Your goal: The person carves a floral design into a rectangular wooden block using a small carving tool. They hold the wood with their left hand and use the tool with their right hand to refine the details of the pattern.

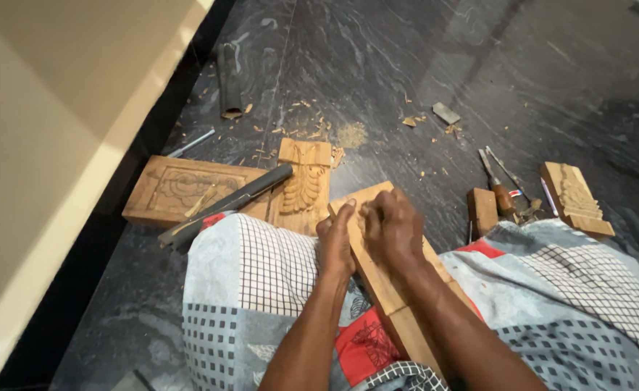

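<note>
Both hands are pressing on a wooden plank [377, 271] lying across the lap: left hand [336, 242] gripping its edge, right hand [393, 228] clenched on top. Carved block [303, 185] is sitting at eleven o'clock on the floor [406, 65].

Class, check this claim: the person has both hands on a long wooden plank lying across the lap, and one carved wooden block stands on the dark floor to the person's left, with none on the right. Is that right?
Not quite. The head view shows a carved wooden block on the right too, near the chisels. The rest holds: left hand and right hand are on the plank, and a carved block is on the left.
</note>
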